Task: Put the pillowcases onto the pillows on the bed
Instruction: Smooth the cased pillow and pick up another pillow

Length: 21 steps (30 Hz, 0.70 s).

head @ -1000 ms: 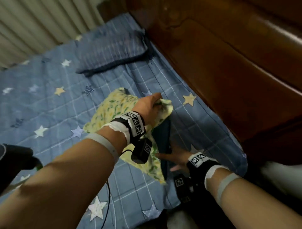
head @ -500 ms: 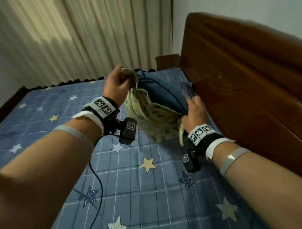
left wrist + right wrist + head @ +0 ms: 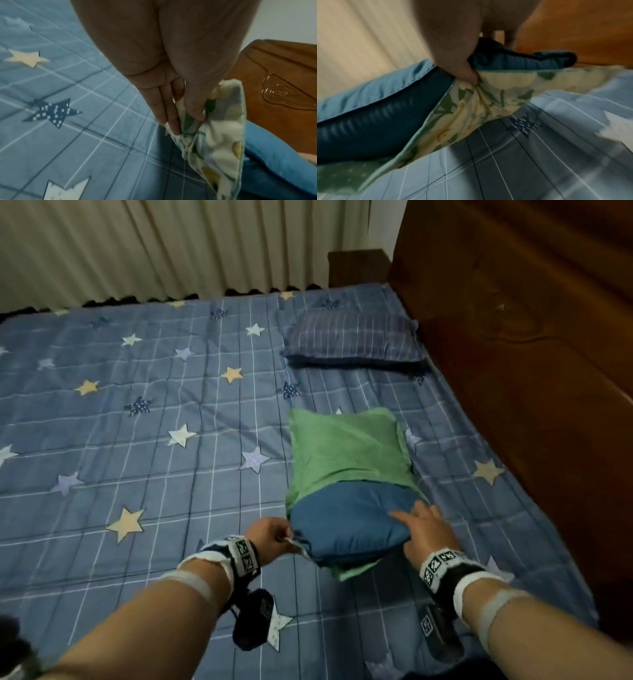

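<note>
Star-print bed (image 3: 144, 460), headboard on right. My left hand (image 3: 270, 537) pinches pillowcase (image 3: 346, 450) hem; right hand (image 3: 428, 529) fingers spread on blue pillow (image 3: 342, 522), thumb hooking hem. Risk: one-sided pull bunches fabric, pillow stays half out.

bed (image 3: 171, 412) spread with a blue checked sheet (image 3: 102, 508) dotted with pale, yellow and dark stars. near the wooden headboard (image 3: 531, 371), lying flat on the sheet, a dark plaid pillow (image 3: 352, 340). nearer along the same side, a blue pillow (image 3: 346, 522) resting on the sheet, its far part inside a green pillowcase (image 3: 346, 446), its near end bare. well apart, those two pillows.
</note>
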Available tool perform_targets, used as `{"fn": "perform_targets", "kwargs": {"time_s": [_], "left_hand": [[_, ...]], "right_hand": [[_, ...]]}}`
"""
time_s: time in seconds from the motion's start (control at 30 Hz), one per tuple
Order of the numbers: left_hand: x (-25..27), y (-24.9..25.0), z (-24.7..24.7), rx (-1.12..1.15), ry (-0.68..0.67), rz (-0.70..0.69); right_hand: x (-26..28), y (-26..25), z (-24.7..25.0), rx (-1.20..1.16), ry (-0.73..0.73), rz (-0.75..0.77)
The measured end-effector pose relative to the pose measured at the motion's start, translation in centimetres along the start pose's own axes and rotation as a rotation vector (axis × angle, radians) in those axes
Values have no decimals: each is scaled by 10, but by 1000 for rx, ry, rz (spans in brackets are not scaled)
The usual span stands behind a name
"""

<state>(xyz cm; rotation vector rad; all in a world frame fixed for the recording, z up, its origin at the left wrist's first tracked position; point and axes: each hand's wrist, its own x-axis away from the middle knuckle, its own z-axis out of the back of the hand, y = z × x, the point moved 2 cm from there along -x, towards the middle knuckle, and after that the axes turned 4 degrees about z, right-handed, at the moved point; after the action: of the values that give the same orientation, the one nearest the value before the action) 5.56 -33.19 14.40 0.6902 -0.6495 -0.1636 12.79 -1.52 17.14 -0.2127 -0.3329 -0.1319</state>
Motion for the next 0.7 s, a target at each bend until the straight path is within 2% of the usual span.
{"fn": "perform_targets", "kwargs": {"time_s": [0.07, 0.13, 0.17, 0.23, 0.3, 0.37, 0.4, 0.47, 0.53, 0.63, 0.7], "left_hand": [[-6, -8, -22, 56, -55, -23], [-14, -9, -30, 100, -79, -48], [-17, -6, -30, 106, -93, -65], [-21, 8, -27, 163, -133, -113], [-24, 24, -20, 251, -165, -145], [-24, 36, -11, 306, -172, -145], [-25, 40, -7, 317, -171, -146], [-21, 50, 4, 330, -186, -140], [-20, 58, 14, 295, -178, -148], [-17, 85, 34, 280, -126, -170], [-11, 116, 54, 302, -82, -236]], "right_hand": [[16, 14, -21, -123, 136, -341], [31, 26, -35, -374, 160, -701], [37, 26, -42, -572, 94, -810], [43, 12, -57, -1147, -120, -927], [39, -6, -68, -1623, -194, -990], [22, -21, -73, -1841, -222, -976], [12, -24, -71, -1909, -187, -951], [-6, -27, -63, -1930, -6, -908], [-16, -36, -31, -1967, 129, -810], [-36, -39, 27, -1881, 229, -561], [-54, -40, 83, -1762, 278, -348]]}}
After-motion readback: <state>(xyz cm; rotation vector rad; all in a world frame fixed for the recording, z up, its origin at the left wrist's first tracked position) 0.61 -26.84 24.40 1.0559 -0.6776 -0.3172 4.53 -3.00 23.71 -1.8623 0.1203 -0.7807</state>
